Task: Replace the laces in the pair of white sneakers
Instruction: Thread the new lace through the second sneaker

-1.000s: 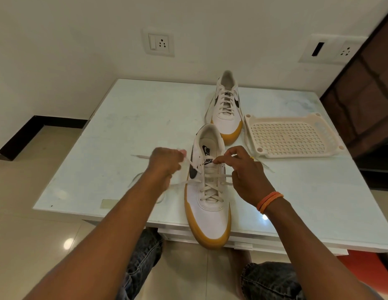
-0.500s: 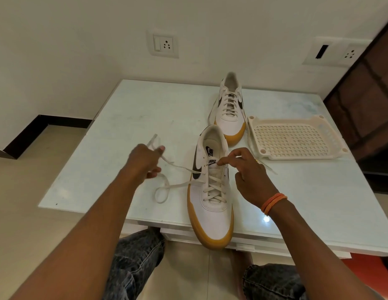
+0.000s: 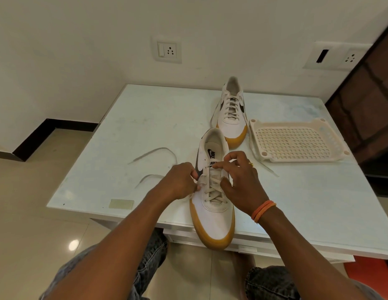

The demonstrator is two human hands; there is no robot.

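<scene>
A pale glass-topped table (image 3: 145, 126) stands against a cream wall, over a beige tiled floor. On its right side lies a cream plastic tray (image 3: 297, 141) with a grid of holes, flat on the table and just beside the far sneaker.

The near sneaker (image 3: 212, 215), white with a tan sole and a dark side mark, sits at the front of the table with its toe sticking out past the edge toward the person. The far sneaker (image 3: 232, 118), of the same kind, stands behind it with its toe pointing the same way, fully laced, its tan toe close to the near one's heel.

Both forearms reach in from below. The left hand (image 3: 180, 180) is at the left side of the near sneaker's eyelets, its fingers curled and pinching the lace (image 3: 212, 187) there. The right hand (image 3: 240, 178) hovers over the tongue and the right eyelets, thumb and forefinger pinched on the lace near the top; an orange band (image 3: 263, 211) circles that wrist and a small ring shows on one finger.

The lace crosses the near sneaker's lower eyelets. A loose length of it (image 3: 158, 152) loops out over the table to the left of the left hand, and another end (image 3: 269, 168) trails on the table right of the right hand, near the tray's front corner.

A patch of tape (image 3: 121, 204) sticks to the table's front left edge.
</scene>
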